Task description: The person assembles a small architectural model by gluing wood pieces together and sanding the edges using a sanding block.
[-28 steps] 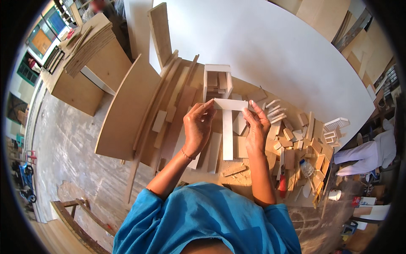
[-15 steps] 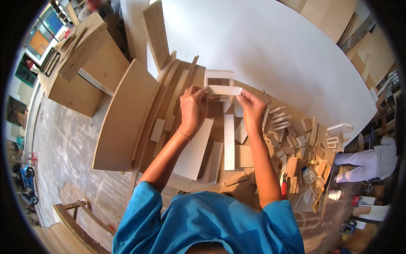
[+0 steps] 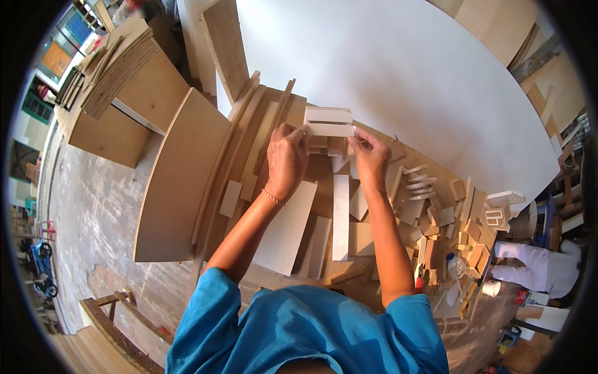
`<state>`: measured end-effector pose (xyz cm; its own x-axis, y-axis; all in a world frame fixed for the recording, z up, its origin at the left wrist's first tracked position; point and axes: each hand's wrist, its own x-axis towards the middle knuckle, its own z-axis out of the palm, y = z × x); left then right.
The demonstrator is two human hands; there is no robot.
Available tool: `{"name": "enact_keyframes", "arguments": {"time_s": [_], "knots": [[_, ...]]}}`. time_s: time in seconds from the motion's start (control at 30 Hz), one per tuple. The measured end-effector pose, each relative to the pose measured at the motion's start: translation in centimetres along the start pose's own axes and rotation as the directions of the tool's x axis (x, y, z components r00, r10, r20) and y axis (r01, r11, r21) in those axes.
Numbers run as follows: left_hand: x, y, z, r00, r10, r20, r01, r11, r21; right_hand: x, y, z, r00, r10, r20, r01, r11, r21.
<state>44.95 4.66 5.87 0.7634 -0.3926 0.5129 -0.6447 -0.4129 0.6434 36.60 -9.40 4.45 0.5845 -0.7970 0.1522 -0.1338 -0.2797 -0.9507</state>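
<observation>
A short white wooden strip (image 3: 330, 130) is pinched at both ends, level, between my two hands. My left hand (image 3: 288, 161) has its thumb and fingers closed on the left end. At the other end, the fingertips of my right hand (image 3: 371, 163) grip the strip. Just behind it stands a small wooden box-like frame (image 3: 329, 115) with a pale board across its top. The strip covers part of the frame's front; whether it touches the frame I cannot tell. Below my hands lie a narrow white board (image 3: 341, 218) and a wider pale board (image 3: 285, 234).
Several wood offcuts (image 3: 430, 234) are heaped at the right, beside a clear plastic bottle (image 3: 455, 267). Long wooden strips (image 3: 254, 143) and a large upright panel (image 3: 180, 181) line the left. A white sheet (image 3: 398, 62) fills the back. A person in pale clothes (image 3: 539, 268) is at far right.
The strip has come closer to the top board of the frame, narrowing the gap between them. Both hands keep their pinch on its ends. The whole view has shifted slightly.
</observation>
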Motion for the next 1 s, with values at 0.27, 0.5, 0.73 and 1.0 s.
{"name": "enact_keyframes", "arguments": {"time_s": [0.27, 0.5, 0.73, 1.0], "knots": [[0.01, 0.29, 0.01, 1.000, -0.005, 0.023, 0.006, 0.999, -0.037, 0.27, 0.69, 0.18, 1.000, -0.014, -0.025, 0.014, 1.000, 0.004], [0.06, 0.60, 0.08, 0.997, -0.066, 0.043, 0.068, 0.996, -0.056, 0.18, 0.33, 0.33, 0.999, -0.025, -0.032, 0.025, 1.000, -0.005], [0.27, 0.72, -0.05, 0.994, -0.079, 0.073, 0.083, 0.995, -0.053, 0.13, 0.37, 0.33, 0.999, -0.015, -0.035, 0.015, 1.000, 0.005], [0.26, 0.85, -0.02, 0.982, -0.188, 0.034, 0.191, 0.976, -0.102, 0.13, -0.09, 0.33, 0.999, 0.009, -0.033, -0.008, 1.000, 0.019]]}}
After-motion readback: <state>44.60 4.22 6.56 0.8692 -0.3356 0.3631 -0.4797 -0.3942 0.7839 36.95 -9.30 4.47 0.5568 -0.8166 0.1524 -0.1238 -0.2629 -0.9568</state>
